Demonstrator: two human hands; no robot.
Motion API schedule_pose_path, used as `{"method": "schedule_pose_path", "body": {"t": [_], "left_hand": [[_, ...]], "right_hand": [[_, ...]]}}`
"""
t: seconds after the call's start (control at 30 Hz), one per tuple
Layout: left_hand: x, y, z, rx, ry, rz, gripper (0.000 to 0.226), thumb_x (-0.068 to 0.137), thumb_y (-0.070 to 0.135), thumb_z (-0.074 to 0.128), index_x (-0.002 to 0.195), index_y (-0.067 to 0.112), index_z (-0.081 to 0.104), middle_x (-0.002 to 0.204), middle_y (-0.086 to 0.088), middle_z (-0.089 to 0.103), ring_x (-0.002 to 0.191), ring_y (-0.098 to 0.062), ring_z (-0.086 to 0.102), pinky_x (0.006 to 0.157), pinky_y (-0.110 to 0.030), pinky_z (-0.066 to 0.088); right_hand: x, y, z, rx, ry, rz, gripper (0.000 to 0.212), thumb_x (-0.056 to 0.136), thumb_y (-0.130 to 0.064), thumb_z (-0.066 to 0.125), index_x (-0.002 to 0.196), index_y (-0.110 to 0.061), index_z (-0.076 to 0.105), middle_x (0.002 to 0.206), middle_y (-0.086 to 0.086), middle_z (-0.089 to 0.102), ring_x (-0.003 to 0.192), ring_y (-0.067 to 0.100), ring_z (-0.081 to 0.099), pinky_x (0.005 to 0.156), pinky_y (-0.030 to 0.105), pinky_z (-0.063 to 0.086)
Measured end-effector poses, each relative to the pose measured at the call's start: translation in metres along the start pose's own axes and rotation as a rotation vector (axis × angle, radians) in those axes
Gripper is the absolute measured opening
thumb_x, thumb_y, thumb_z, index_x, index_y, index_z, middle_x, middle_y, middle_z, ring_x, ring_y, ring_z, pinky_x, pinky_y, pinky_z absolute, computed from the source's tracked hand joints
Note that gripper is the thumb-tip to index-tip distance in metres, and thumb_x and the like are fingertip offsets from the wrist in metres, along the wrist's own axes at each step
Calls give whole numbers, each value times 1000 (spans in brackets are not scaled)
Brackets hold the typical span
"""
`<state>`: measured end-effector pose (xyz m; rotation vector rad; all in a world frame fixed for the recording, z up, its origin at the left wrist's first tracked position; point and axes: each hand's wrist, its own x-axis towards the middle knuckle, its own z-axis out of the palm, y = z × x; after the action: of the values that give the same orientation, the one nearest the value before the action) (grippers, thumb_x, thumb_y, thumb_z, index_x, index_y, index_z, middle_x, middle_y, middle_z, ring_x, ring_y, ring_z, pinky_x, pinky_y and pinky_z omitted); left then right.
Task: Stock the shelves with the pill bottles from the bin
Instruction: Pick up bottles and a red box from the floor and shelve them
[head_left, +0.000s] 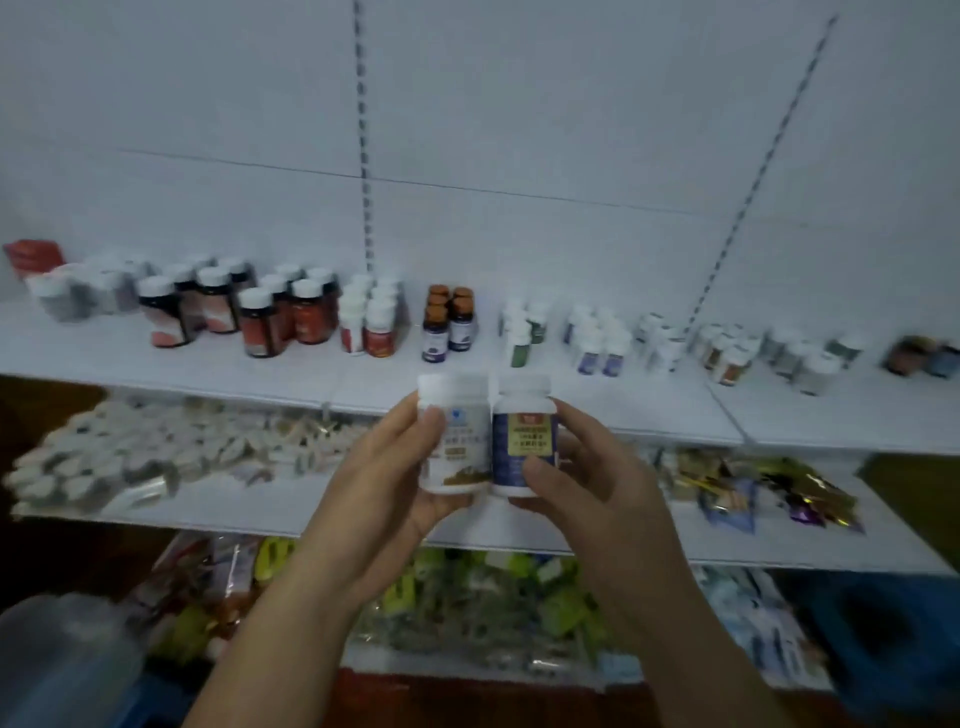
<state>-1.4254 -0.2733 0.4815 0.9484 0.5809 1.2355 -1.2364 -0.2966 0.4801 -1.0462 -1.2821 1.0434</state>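
Note:
My left hand (387, 483) grips a white pill bottle with a pale label (460, 441), thumb across its front. My right hand (582, 483) grips a white-capped bottle with a dark blue label (522, 447). Both bottles stand upright and side by side, touching, held in front of the top shelf's front edge (311, 387). On that white shelf stand groups of bottles: dark red ones with white caps (260, 322), small white ones (371, 322), brown-capped purple ones (449, 322), green-labelled ones (522, 332) and blue-labelled ones (597, 340). The bin cannot be made out for certain.
The middle shelf (291, 512) holds a heap of white blister packs at the left and coloured foil sachets (769, 493) at the right. Green and mixed packets (467, 597) fill the bottom shelf. A translucent container (62, 660) sits at the lower left, a blue object (883, 634) at the lower right.

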Motion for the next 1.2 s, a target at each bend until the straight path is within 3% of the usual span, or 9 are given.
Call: {"method": "schedule_pose_path", "body": {"t": [0.2, 0.27, 0.37, 0.43, 0.53, 0.63, 0.77, 1.0, 1.2], "left_hand": [[87, -75, 97, -7, -174, -164, 36, 107, 23, 52, 139, 9, 61, 136, -20, 67, 115, -35, 70, 84, -44, 62], [107, -94, 124, -19, -241, -202, 37, 108, 21, 45, 140, 13, 62, 135, -15, 70, 118, -34, 70, 92, -49, 61], [135, -120, 154, -66, -332, -271, 39, 105, 21, 45, 139, 13, 62, 134, -13, 71, 122, -35, 68, 91, -46, 62], [151, -135, 169, -90, -389, -313, 41, 103, 22, 47, 140, 10, 61, 135, -15, 70, 124, -36, 67, 95, -50, 61], [172, -153, 187, -76, -485, -373, 44, 98, 22, 52, 139, 8, 61, 134, -16, 70, 121, -34, 69, 92, -47, 62], [192, -166, 198, -24, -517, -381, 45, 93, 20, 56, 136, 11, 63, 129, -13, 73, 112, -29, 74, 81, -35, 62], [218, -183, 209, 7, -545, -398, 45, 93, 16, 58, 138, 14, 62, 129, -10, 73, 113, -26, 74, 79, -32, 62], [254, -211, 247, 30, -565, -408, 43, 89, 16, 59, 132, 17, 66, 126, -9, 75, 108, -24, 76, 76, -31, 62], [281, -252, 295, 107, -516, -371, 41, 98, 20, 67, 139, 14, 63, 132, -18, 70, 120, -43, 67, 95, -58, 56]], "right_hand": [[-4, 6, -127, -46, 349, 39, 56, 82, -29, 77, 135, -40, 61, 122, -3, 74, 109, 21, 73, 88, 40, 62], [-7, 7, -156, -60, 433, 48, 49, 90, -21, 76, 130, -45, 61, 122, -4, 74, 109, 19, 73, 89, 40, 62], [-8, 5, -191, -79, 549, 64, 50, 93, -9, 73, 132, -38, 61, 116, -6, 76, 106, 19, 74, 88, 39, 62], [-7, 4, -207, -106, 608, 61, 49, 94, -7, 71, 130, -39, 60, 112, -14, 77, 104, 14, 75, 83, 30, 61], [-5, 6, -224, -159, 697, 66, 53, 94, -10, 71, 141, -31, 58, 118, -6, 77, 107, 17, 73, 81, 28, 60], [2, 9, -237, -188, 738, 63, 51, 92, -14, 74, 137, -34, 61, 120, -4, 76, 111, 19, 72, 89, 38, 61], [16, 21, -255, -183, 792, 64, 55, 84, -27, 78, 137, -38, 63, 123, -2, 74, 116, 23, 70, 99, 54, 57], [33, 31, -306, -182, 792, 61, 54, 92, -17, 76, 140, -34, 60, 123, -3, 75, 114, 19, 71, 98, 52, 58], [45, 39, -383, -151, 725, 29, 56, 87, -23, 75, 140, -31, 60, 120, -7, 75, 109, 14, 72, 97, 45, 59]]}}
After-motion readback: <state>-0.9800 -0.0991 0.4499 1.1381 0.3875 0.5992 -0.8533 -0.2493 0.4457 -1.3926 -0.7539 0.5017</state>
